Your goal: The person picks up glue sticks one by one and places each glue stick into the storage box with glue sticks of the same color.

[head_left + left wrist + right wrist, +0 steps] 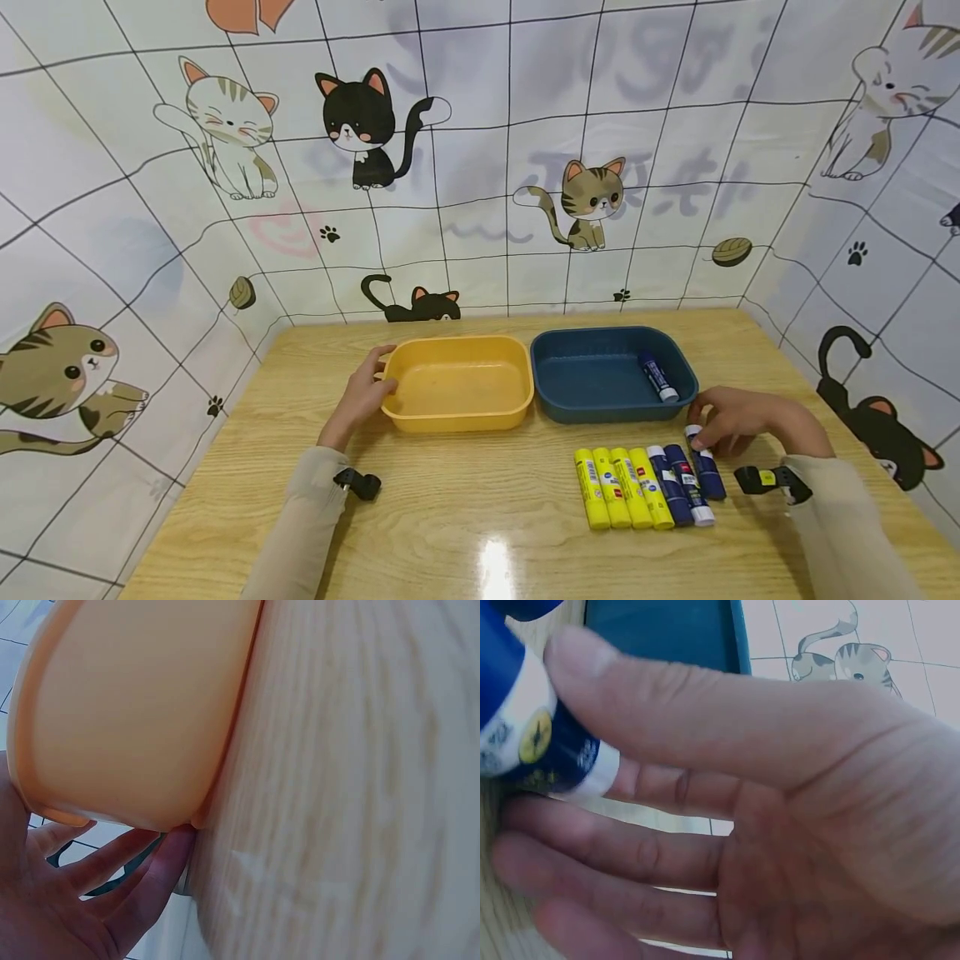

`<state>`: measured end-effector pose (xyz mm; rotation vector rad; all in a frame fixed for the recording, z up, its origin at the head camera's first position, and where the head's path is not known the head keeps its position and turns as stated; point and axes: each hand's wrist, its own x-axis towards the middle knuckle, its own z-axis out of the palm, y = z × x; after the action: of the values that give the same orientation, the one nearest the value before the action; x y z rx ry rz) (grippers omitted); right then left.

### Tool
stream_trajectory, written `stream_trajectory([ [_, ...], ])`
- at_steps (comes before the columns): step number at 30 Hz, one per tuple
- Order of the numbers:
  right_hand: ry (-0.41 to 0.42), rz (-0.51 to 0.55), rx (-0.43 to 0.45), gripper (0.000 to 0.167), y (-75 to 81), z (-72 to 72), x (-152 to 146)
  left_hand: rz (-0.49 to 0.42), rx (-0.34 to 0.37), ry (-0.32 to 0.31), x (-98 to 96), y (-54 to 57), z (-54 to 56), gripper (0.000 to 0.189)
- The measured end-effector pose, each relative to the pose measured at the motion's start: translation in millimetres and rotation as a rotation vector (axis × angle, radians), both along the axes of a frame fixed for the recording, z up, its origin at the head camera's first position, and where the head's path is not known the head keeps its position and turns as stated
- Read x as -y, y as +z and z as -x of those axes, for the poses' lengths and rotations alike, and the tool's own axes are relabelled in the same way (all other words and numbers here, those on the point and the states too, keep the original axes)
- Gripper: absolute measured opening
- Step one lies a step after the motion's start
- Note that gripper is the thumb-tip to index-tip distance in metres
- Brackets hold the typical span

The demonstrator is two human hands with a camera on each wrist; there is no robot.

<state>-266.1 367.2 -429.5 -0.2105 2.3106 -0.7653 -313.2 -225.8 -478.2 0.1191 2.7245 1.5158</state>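
Note:
A yellow bin (457, 421) stands on the table, and my left hand (366, 387) grips its left end, thumb over the rim and fingers against the outer wall. In the left wrist view those fingers (139, 885) lie along the bin's wall (135, 720). My right hand (738, 418) pinches a dark blue glue stick (707, 471) near its white end, between thumb and forefinger. The right wrist view shows the thumb (660, 712) against this glue stick (570, 750). Left of it lie two more blue glue sticks (686, 475) and several yellow glue sticks (622, 487), side by side.
A dark blue bin (607, 412) stands right beside the yellow one, with one blue glue stick (658, 377) lying inside at its right. Behind the wooden table (435, 517) hangs a white cat-patterned cloth (480, 167), which also runs along both sides.

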Motion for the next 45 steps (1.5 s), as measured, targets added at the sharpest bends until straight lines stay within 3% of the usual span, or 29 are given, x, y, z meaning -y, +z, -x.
stream_trajectory([
  [7,-0.023,0.020,-0.055,0.046,-2.3,2.2,-3,0.007,0.001,0.006,1.2,-0.5,-1.6,0.070],
  [15,-0.058,-0.049,-0.005,0.074,-3.0,3.0,4,0.023,0.004,0.006,1.4,-1.8,-1.8,0.070],
  [27,-0.094,0.002,-0.037,0.065,-0.8,1.5,-2,0.035,-0.017,0.014,-2.4,1.1,-1.9,0.069],
  [45,-0.090,-0.084,-0.204,0.065,11.0,3.3,-15,0.053,-0.011,0.018,-3.5,1.3,-1.5,0.070],
])
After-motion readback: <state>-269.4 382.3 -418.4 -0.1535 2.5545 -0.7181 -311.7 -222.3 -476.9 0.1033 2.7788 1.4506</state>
